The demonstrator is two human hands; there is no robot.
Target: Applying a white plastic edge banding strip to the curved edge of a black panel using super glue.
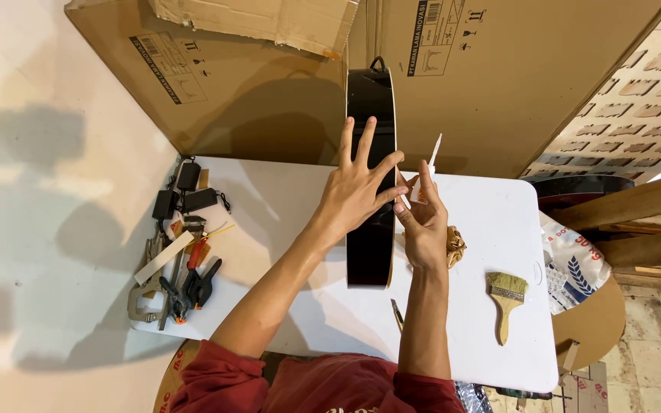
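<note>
Black guitar body (371,229) on edge, upright

Two large brown cardboard boxes (216,84) (514,69) with black printed labels leaned behind the desk (284,199). A white printed sack (571,264) lay at its right edge.

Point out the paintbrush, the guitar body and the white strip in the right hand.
paintbrush (507,300), head view, on its wooden handle just below the ferrule.
guitar body (369,99), head view, on its black side.
white strip (433,154), head view, on its upper end.
</note>
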